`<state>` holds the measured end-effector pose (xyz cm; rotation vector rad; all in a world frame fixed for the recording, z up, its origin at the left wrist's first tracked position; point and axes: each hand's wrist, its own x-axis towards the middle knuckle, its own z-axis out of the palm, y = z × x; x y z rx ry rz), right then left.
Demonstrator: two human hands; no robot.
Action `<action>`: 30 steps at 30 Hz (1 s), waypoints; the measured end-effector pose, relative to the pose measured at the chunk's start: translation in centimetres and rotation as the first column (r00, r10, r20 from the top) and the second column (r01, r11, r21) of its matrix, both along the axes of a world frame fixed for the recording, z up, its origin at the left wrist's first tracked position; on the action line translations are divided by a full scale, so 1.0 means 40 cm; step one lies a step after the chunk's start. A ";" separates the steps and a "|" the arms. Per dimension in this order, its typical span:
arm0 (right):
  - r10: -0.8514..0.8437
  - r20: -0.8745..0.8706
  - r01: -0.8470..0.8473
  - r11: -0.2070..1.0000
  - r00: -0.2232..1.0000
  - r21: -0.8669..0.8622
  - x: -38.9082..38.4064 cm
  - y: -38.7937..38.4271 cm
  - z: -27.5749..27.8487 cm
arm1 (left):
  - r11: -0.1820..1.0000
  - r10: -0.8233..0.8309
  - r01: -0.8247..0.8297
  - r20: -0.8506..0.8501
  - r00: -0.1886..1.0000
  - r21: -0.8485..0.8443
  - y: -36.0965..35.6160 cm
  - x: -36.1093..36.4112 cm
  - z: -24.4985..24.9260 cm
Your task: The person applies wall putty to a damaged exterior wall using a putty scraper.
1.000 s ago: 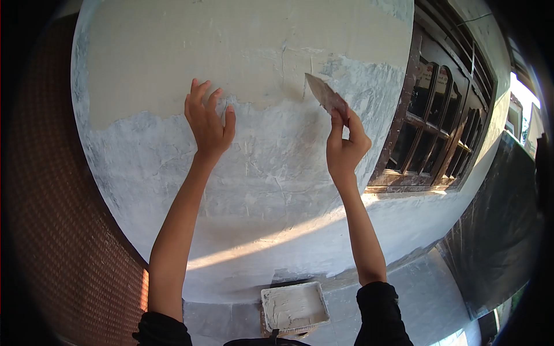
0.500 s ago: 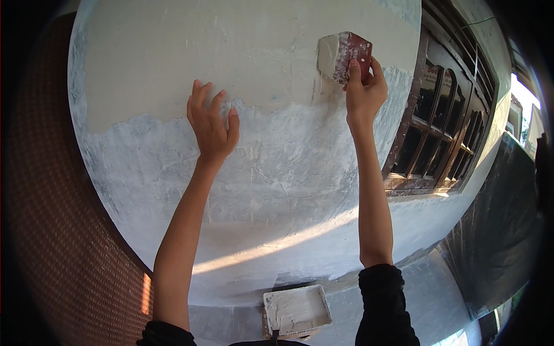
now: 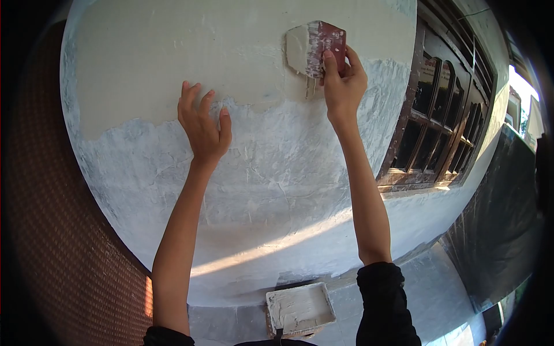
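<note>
My right hand [image 3: 346,86] grips a dark red scraper [image 3: 333,49] by its right side, its left part coated with pale paste and against the upper wall. Smooth cream paste covers the wall [image 3: 231,46] there, with a ragged lower edge above rough grey-white plaster. Small drips hang below the scraper. My left hand [image 3: 203,130] is raised at that ragged edge with its fingers spread, holding nothing; whether its fingertips touch the wall I cannot tell.
A tray [image 3: 300,308] of pale paste stands low in the centre. At the right is a brown wooden window [image 3: 430,127], with a dark sheet [image 3: 490,219] beyond it. A woven brown surface [image 3: 57,202] runs along the left.
My right hand and the scraper have moved left and slightly up across the wall. My left hand has shifted slightly left in view, still spread.
</note>
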<state>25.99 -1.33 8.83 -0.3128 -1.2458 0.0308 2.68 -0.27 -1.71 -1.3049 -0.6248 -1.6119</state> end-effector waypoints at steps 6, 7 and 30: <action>0.033 -0.175 -0.029 0.999 0.984 0.029 0.059 -0.008 0.018 | 1.000 -0.011 0.011 0.005 1.000 0.004 0.000 0.003 0.000; 0.032 -0.174 -0.027 0.999 0.984 0.029 0.050 -0.009 0.021 | 1.000 -0.012 0.012 0.006 1.000 0.003 -0.003 0.002 -0.001; -0.106 -0.105 0.103 0.994 0.989 -0.030 -0.048 0.021 0.051 | 0.998 -0.057 0.056 0.021 0.998 0.020 0.005 -0.002 -0.005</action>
